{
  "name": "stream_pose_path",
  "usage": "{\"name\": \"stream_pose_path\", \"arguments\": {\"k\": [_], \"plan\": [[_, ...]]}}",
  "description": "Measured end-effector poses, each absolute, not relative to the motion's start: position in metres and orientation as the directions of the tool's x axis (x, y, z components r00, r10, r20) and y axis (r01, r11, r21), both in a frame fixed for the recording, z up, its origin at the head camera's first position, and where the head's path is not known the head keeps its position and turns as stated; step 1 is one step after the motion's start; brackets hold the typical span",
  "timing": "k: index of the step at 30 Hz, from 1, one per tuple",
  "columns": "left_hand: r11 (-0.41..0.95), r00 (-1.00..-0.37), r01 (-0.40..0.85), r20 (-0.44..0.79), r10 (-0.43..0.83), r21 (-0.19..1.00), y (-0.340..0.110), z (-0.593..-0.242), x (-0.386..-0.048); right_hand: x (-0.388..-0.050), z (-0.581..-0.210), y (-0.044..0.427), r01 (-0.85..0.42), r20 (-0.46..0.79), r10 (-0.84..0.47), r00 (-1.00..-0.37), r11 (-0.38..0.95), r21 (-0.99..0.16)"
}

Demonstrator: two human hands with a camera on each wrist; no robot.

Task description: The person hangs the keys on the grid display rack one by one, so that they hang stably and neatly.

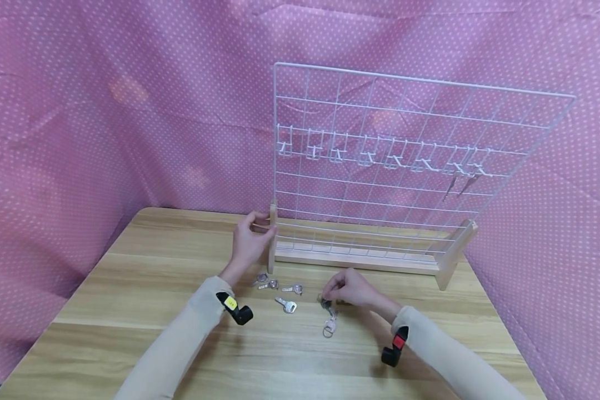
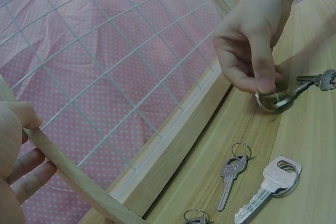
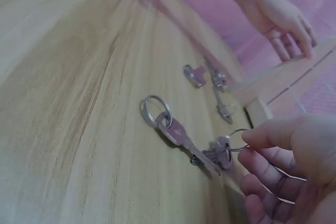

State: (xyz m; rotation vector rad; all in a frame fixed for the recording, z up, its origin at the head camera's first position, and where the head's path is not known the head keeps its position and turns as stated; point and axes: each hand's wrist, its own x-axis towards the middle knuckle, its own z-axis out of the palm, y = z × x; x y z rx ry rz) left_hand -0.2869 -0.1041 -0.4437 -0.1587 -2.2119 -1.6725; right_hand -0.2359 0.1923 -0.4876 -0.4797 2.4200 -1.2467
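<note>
My left hand (image 1: pixel 249 241) grips the left wooden upright (image 1: pixel 272 244) of a white wire grid rack (image 1: pixel 365 100), thumb on one side and fingers on the other. Over the tabletop, my right hand (image 1: pixel 349 288) pinches the metal ring (image 3: pixel 237 132) of a key (image 3: pixel 222 151) between thumb and index finger. That key looks slightly tilted, low by the wood. Another ringed key (image 3: pixel 176 134) lies right beside it, partly overlapping it in the right wrist view. Left of the right hand lie several more ringed keys, among them a large silver key (image 2: pixel 270 184) and a smaller key (image 2: pixel 231 174).
A row of white hooks (image 1: pixel 366 158) hangs across the grid. Two keys (image 1: pixel 450 188) dangle from the hooks at its right end. The rack's wooden base bar (image 1: pixel 355 260) and right foot (image 1: pixel 452 258) stand on the wooden table (image 1: pixel 145 272), before a pink dotted cloth (image 1: pixel 180 111).
</note>
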Motion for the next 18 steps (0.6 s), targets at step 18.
{"name": "stream_pose_path", "arguments": {"k": [18], "plan": [[0.288,-0.931,0.294,0.341,-0.128,0.911,-0.104,-0.444,-0.288,-0.222,-0.407,0.244,-0.03,-0.048,-0.209,-0.977,0.355,-0.935]]}}
